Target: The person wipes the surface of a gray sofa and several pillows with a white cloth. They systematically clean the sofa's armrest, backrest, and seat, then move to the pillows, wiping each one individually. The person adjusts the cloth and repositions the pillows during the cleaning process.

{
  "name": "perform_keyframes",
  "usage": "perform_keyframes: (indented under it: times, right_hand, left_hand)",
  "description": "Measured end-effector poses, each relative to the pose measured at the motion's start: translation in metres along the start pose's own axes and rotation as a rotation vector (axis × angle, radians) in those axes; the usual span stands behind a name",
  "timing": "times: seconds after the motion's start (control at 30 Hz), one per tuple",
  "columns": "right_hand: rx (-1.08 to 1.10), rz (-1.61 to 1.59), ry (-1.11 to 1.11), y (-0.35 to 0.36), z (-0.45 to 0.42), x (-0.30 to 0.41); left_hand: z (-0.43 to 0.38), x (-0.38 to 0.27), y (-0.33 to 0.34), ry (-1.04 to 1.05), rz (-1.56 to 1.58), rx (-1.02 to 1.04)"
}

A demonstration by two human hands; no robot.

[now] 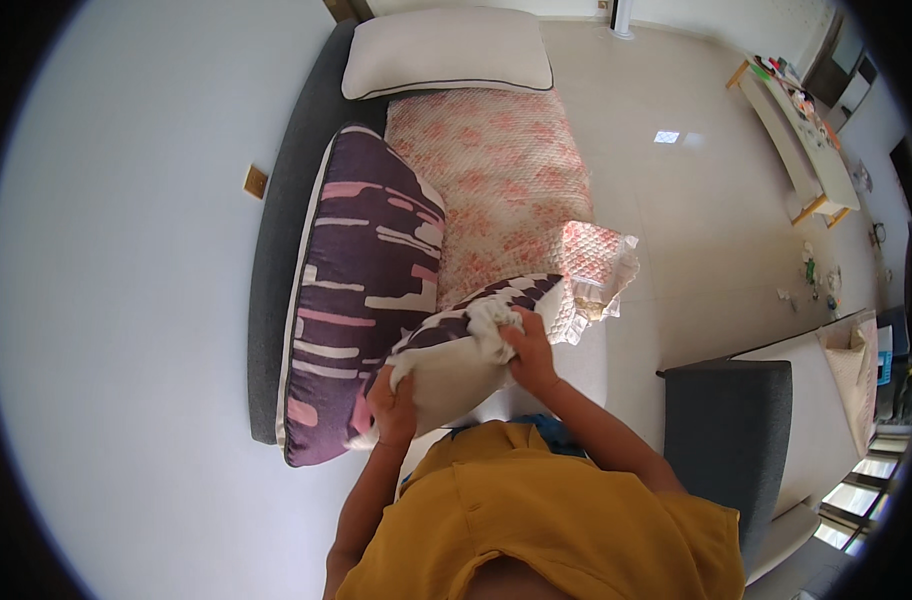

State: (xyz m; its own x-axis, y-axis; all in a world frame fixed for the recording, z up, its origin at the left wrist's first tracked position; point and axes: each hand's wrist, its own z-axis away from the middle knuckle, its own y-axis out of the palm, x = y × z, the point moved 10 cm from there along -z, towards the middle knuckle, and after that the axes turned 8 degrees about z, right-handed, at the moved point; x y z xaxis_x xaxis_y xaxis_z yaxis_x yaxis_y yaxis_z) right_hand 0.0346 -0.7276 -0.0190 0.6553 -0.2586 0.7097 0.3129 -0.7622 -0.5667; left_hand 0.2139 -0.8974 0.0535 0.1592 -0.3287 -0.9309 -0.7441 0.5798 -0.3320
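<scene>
Both my hands hold a throw pillow [456, 375] with a light back and a dark patterned front, tilted over the near end of a sofa. My left hand [394, 405] grips its near left edge. With my right hand [529, 352] I clutch a bunched white cloth [493, 326] against the pillow's upper side; whether the cloth is part of the cover I cannot tell. A large purple cushion [358, 285] with pink and white bars leans on the grey backrest [276, 247]. Beneath lies a quilted floral cover [493, 180], its frilled corner [595, 262] folded over at the seat's front edge.
At the sofa's far end lies a big pale cushion [448, 52]. A grey and cream sofa piece [726, 435] stands at the right. Farther off is a low cream table [801, 142] with small items on it, and several small things lie on the tiled floor [696, 247] near it.
</scene>
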Motion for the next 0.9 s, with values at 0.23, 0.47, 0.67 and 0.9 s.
perform_keyframes:
  times: [0.23,0.47,0.67,0.9]
  right_hand:
    - [-0.084,-0.165,0.181,0.052,0.029,-0.078]
    - [0.263,0.183,-0.224,0.103,0.009,-0.07]
    - [0.311,-0.034,0.07,0.117,-0.02,-0.068]
    - [0.05,0.019,-0.561,0.11,-0.01,-0.013]
  left_hand:
    - [0.043,0.054,-0.021,-0.303,-0.049,-0.11]
    - [0.09,0.098,-0.049,-0.533,0.283,-0.461]
    - [0.107,0.114,-0.046,-0.678,0.266,-0.558]
    - [0.096,0.145,-0.057,-0.75,0.413,-0.647]
